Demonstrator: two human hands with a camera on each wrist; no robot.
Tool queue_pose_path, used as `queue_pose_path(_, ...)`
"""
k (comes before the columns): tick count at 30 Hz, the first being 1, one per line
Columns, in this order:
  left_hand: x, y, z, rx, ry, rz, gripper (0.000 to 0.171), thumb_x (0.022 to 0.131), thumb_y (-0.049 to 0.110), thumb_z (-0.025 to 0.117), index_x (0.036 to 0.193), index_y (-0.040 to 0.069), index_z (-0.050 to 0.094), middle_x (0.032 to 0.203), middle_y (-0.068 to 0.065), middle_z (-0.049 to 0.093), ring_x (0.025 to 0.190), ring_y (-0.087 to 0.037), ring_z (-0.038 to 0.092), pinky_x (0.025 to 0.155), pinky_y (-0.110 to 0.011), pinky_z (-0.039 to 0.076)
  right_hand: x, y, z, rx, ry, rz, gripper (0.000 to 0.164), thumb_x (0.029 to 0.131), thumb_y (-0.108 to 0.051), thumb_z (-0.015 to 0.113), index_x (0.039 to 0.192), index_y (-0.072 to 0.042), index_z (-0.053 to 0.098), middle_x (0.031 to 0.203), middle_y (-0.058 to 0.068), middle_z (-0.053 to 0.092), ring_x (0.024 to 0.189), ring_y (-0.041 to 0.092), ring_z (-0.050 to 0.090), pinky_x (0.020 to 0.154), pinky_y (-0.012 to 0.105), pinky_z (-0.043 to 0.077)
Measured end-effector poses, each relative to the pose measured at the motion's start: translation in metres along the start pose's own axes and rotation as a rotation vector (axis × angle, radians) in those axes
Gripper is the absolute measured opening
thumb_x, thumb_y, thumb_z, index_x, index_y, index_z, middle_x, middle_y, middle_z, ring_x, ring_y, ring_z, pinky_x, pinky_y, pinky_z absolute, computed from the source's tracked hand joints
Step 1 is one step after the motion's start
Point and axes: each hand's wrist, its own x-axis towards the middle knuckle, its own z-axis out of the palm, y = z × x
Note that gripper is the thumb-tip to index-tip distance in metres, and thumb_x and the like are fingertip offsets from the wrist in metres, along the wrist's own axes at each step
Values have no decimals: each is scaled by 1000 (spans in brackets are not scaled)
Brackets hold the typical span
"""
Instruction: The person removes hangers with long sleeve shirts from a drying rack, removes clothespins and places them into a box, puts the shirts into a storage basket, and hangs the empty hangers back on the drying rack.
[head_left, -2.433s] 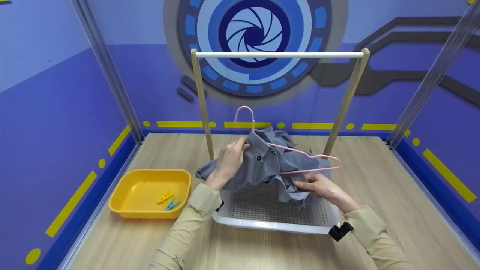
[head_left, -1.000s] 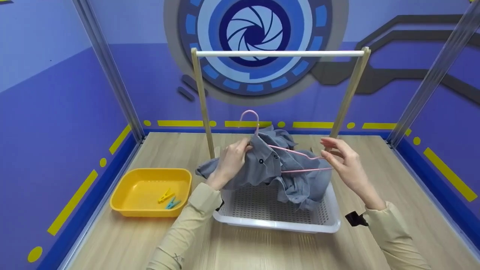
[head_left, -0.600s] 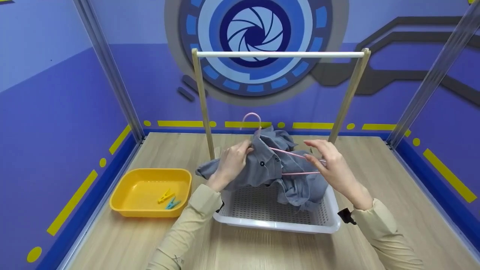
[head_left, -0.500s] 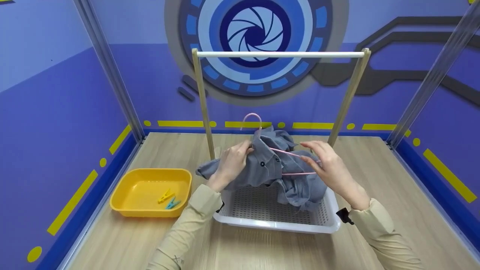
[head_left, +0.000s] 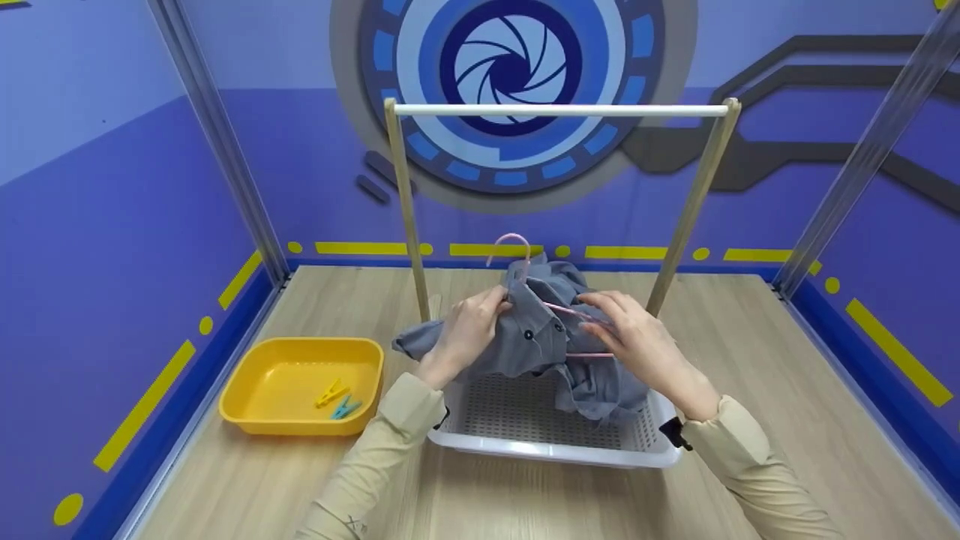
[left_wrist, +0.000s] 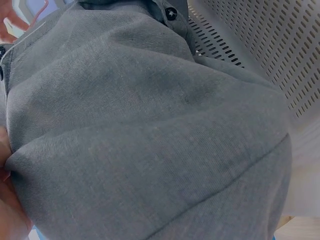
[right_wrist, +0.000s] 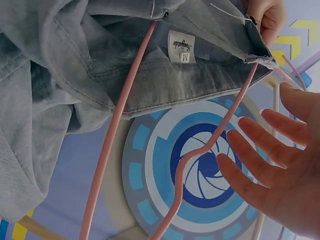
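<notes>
A grey buttoned shirt (head_left: 517, 356) lies bunched over a white basket (head_left: 525, 450). My left hand (head_left: 466, 326) pinches it near the collar. A pink hanger (right_wrist: 111, 137) runs into the neck, with its hook standing above the collar; its right end sticks out of the shirt. Beside that end is my right hand (head_left: 645, 352), which overlaps it in the head view. In the right wrist view its fingers (right_wrist: 250, 150) are spread and apart from the hanger. Cloth fills most of the left wrist view, where a button (left_wrist: 171, 13) shows.
Behind the basket stands a rack with wooden posts and a white rail (head_left: 559, 110). At the left, a yellow tray (head_left: 300, 427) holds a yellow clothespin (head_left: 330, 392) and a blue one (head_left: 346, 407). Patterned walls enclose the wooden table (head_left: 765, 360).
My right hand has let go of the shirt cloth, risen to the hanger's outer end and moved left along it. The hanger's hook has shifted right and down. My left hand keeps its grip.
</notes>
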Motion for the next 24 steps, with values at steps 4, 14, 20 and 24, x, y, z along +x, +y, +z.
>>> queue_pose_path(4, 0, 2, -1, 0, -10, -4, 7, 91, 6, 54, 85, 4, 52, 72, -4, 54, 62, -17, 55, 53, -31, 44, -1, 0, 3, -23, -32, 13, 39, 81, -8, 68, 117, -3, 55, 108, 8, 56, 97, 22, 53, 76, 39, 45)
queue_pose_path(14, -2, 3, -1, 15, -2, 14, 8, 91, 7, 54, 84, 4, 52, 70, -4, 53, 57, -14, 51, 50, -29, 42, -1, 0, 10, -47, -67, 24, 36, 82, -11, 68, 115, -4, 56, 102, 7, 57, 85, 19, 57, 67, 35, 47)
queue_pose_path(20, -2, 4, -1, 36, 26, 46, 8, 90, 8, 55, 83, 4, 53, 70, -4, 55, 60, -17, 56, 51, -31, 44, -3, 2, 14, -26, -74, 30, 27, 85, -12, 64, 110, -7, 59, 95, 1, 57, 75, 13, 55, 59, 31, 46)
queue_pose_path(24, -2, 3, -1, 43, 39, 58, 9, 90, 9, 56, 83, 4, 53, 70, -4, 56, 61, -18, 58, 52, -33, 44, -3, 3, 16, 11, -69, 28, 22, 86, -10, 62, 108, -9, 60, 94, -1, 57, 72, 9, 54, 57, 28, 45)
